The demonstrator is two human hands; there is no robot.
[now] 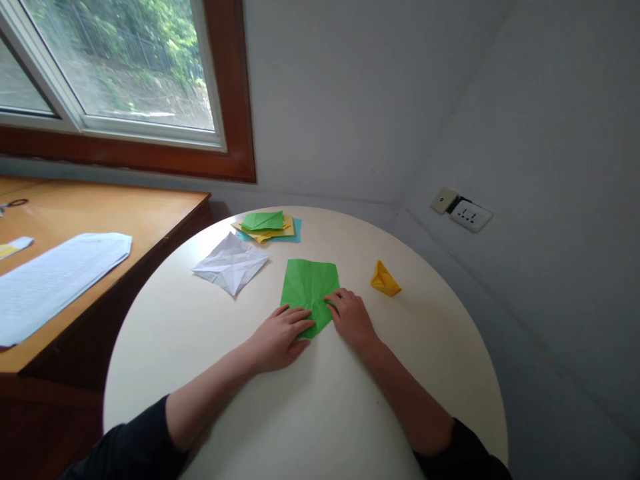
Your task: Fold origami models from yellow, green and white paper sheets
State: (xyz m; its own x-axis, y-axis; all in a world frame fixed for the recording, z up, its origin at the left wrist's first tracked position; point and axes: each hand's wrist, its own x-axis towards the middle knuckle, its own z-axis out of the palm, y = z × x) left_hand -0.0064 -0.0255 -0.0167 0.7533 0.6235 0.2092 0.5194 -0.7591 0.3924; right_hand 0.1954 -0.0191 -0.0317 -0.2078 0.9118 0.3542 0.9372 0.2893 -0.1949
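Observation:
A creased sheet of green paper (311, 280) lies on the round white table, its lower corners folded in towards a point. My left hand (284, 335) rests flat on its lower left part, fingers stretched over the paper and holding nothing. At the right edge, my right hand (353, 319) has its fingers bent and pressed together on the paper; the thumb side is partly hidden. To the right sits a small folded yellow paper boat (385, 280). Left of the green sheet is a creased white paper square (233, 262).
Behind the white square is a pile of folded papers, with green paper (263, 221) on top of yellow and blue sheets. The round table (165, 347) stands beside a wooden desk (165, 205) bearing white sheets (65, 283) and scissors (17, 203). A wall socket (471, 215) is at right.

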